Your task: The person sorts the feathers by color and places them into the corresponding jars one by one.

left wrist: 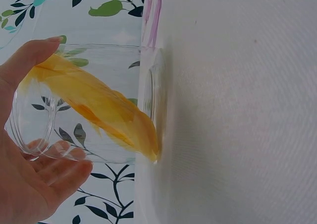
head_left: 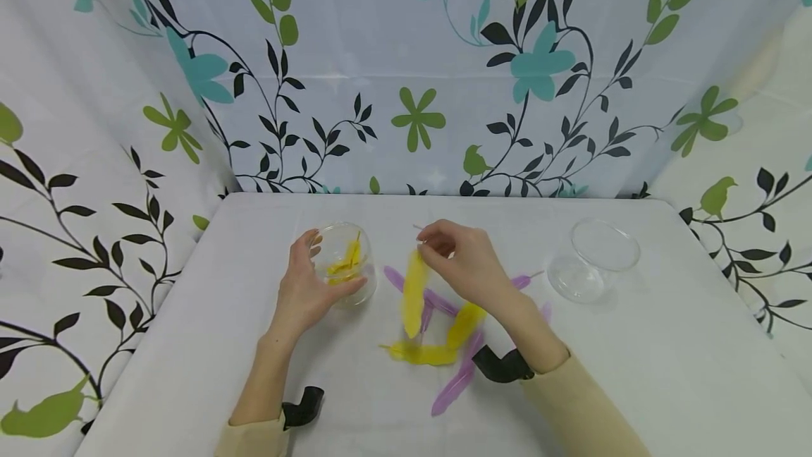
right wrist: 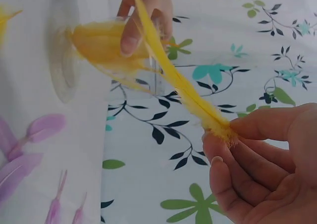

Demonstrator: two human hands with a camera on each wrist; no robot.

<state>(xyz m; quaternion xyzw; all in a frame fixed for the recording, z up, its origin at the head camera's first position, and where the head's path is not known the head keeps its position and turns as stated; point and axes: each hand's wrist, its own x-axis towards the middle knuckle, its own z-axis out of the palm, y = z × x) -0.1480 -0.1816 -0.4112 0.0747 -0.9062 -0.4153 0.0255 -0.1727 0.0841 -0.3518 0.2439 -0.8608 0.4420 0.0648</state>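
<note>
My left hand (head_left: 306, 295) holds a clear cup (head_left: 366, 259) upright on the table, fingers and thumb around its sides. Yellow feathers (left wrist: 99, 102) lean inside that cup. Between thumb and fingertips, my right hand (head_left: 468, 263) pinches one yellow feather (head_left: 414, 295) near its quill end, and the feather hangs down just right of the cup. Below the right hand, more yellow feathers (head_left: 423, 354) and several purple feathers (head_left: 452, 395) lie loosely crossed on the table. The right forearm partly covers that pile.
A second clear cup (head_left: 574, 284) stands at the right of the white table (head_left: 660, 372), with nothing visible inside. A leaf-patterned curtain (head_left: 419, 55) hangs behind the table and along both sides. Black bands (head_left: 304, 406) sit at both wrists.
</note>
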